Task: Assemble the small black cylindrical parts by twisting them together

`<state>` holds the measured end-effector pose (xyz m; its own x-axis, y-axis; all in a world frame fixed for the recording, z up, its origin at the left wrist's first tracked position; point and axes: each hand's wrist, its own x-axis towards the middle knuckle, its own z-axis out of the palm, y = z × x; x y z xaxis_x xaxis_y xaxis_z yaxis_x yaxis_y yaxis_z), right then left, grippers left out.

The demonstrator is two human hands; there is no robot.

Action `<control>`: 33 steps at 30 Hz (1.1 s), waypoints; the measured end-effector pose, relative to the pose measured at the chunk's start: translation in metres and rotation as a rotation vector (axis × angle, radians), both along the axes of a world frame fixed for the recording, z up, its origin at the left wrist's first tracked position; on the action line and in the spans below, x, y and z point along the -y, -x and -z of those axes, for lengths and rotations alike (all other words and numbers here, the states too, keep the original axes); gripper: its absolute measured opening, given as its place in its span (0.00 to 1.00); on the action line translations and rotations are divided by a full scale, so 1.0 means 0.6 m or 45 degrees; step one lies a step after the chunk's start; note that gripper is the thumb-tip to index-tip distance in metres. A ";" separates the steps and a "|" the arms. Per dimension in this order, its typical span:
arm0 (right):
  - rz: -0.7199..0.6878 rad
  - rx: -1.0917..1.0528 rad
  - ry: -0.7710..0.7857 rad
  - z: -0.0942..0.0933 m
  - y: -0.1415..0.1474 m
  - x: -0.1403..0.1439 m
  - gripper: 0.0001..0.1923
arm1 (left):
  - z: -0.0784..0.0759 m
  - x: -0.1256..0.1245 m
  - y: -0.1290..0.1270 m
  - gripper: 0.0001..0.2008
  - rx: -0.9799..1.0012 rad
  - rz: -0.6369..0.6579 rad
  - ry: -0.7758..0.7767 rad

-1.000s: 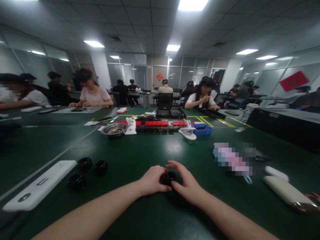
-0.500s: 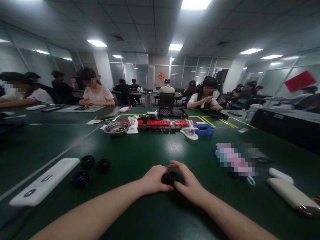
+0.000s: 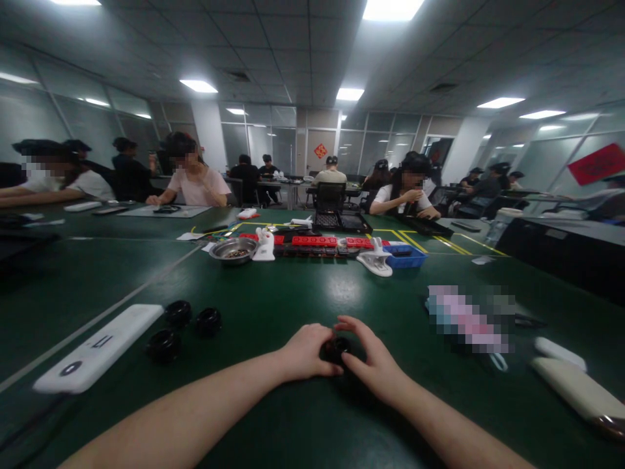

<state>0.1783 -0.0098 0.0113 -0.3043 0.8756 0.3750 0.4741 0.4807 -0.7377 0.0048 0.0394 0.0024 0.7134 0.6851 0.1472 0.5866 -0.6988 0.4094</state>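
At table centre, the black ring-shaped piece (image 3: pixel 338 350) sits between both hands, being worked on. Progress looks partial: this one is in hand, while three similar black rings (image 3: pixel 208 322) lie apart toward 9–10 o'clock, untouched. Can't tell whether those three are finished or waiting; no clear change shows on the held one either.

Taking the held piece as clock centre: left hand (image 3: pixel 308 350) pinches it from 9 o'clock, thumb along the near side, fingers partly hidden. Right hand (image 3: pixel 375 358) curls round from 3 o'clock, thumb on the rim at about 4, forefinger arching past 12. Pressure unclear. Piece is on or just above the green table (image 3: pixel 342 423); contact hidden. White power strip (image 3: pixel 100 348) well off at 9.
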 end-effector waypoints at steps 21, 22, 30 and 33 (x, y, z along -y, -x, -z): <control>0.123 0.002 0.017 0.003 0.005 -0.005 0.21 | 0.001 0.001 0.001 0.15 0.017 0.017 0.001; 0.067 -0.018 0.025 0.002 0.005 -0.004 0.22 | 0.002 0.001 0.001 0.16 0.017 0.013 0.000; 0.135 0.025 -0.027 0.002 0.004 -0.001 0.24 | 0.000 0.001 0.000 0.16 0.016 0.011 -0.017; 0.218 0.048 -0.021 0.006 0.005 -0.004 0.23 | 0.001 0.001 0.000 0.15 0.024 0.014 -0.024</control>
